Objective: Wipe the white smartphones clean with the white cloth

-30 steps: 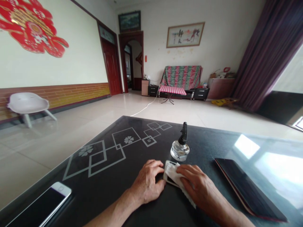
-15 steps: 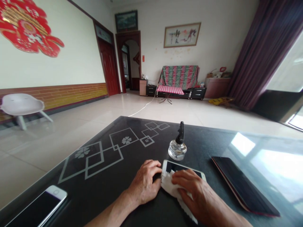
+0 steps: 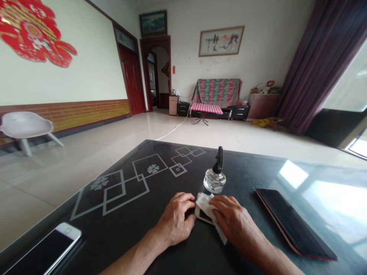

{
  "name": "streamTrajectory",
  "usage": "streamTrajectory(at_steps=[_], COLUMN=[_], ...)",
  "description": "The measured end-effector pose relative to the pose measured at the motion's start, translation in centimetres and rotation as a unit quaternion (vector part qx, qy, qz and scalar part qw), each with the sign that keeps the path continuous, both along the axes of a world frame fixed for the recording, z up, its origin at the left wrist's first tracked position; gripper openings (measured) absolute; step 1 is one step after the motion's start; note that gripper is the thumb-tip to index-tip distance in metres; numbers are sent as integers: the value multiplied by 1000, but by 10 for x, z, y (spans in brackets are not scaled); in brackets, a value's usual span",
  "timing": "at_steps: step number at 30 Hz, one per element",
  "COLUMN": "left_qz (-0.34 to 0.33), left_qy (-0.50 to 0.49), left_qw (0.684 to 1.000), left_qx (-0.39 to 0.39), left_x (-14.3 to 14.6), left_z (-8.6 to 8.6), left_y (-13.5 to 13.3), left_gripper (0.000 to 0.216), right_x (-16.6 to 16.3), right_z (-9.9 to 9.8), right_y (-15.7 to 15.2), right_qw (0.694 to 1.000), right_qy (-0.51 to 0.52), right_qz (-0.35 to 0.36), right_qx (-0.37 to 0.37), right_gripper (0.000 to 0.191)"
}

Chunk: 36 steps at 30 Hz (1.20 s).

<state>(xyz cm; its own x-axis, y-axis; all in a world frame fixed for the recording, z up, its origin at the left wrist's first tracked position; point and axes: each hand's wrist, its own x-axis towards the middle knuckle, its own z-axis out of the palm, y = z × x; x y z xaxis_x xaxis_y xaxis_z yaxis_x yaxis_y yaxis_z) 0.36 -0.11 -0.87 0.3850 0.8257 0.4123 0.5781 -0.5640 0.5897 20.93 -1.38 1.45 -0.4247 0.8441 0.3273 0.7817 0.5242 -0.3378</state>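
Observation:
A white smartphone (image 3: 205,218) lies flat on the black table (image 3: 120,236), mostly covered by a cloth and a hand. My left hand (image 3: 177,219) is at its left end, with bent fingers and thumb closed against the edge. My right hand (image 3: 239,221) presses a crumpled white wipe (image 3: 204,202) onto the screen, fingers closed over the cloth. Part of the wipe hangs toward me past the phone's near edge. Just beyond the phone stands a clear spray bottle (image 3: 214,182) with a black trigger head.
To the right lies a dark tablet-like device (image 3: 295,223) with a reddish edge. Another white phone (image 3: 43,250) rests at the table's left corner. Farther off are a white chair (image 3: 27,126) and a small table with a striped cloth (image 3: 206,109).
My right hand has slid the wipe away from me, to the phone's far left corner, baring part of the near edge. My left hand stays at the left end.

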Motion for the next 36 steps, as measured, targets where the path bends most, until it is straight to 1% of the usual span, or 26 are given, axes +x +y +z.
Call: streamTrajectory(at_steps=[4, 7, 14, 18, 22, 24, 29, 36], left_qz=[-3, -1, -4, 0, 3, 3, -16, -20], left_qy=[-6, -7, -2, 4, 7, 8, 19, 39], left_qw=[1000, 1000, 1000, 1000, 1000, 1000, 1000, 999], left_qx=[4, 6, -1, -6, -9, -11, 0, -3], left_x=[0, 0, 1, 0, 0, 0, 0, 0], left_z=[-1, -2, -2, -3, -4, -3, 1, 2], left_y=[0, 0, 1, 1, 1, 1, 0, 0], left_gripper=[28, 28, 31, 31, 28, 29, 40, 40], right_x=[3, 2, -6, 2, 15, 19, 25, 23], right_z=[2, 5, 6, 3, 1, 1, 4, 5], right_y=[-1, -7, -24, -17, -6, -2, 3, -1], right_qw=[1000, 1000, 998, 998, 1000, 1000, 1000, 999], right_qy=[0, 3, 11, 11, 4, 0, 10, 18], right_qz=[-4, 11, 46, 51, 23, 13, 6, 29], right_qx=[3, 1, -39, -37, -4, 0, -20, -27], right_gripper=[24, 24, 17, 19, 19, 19, 19, 19])
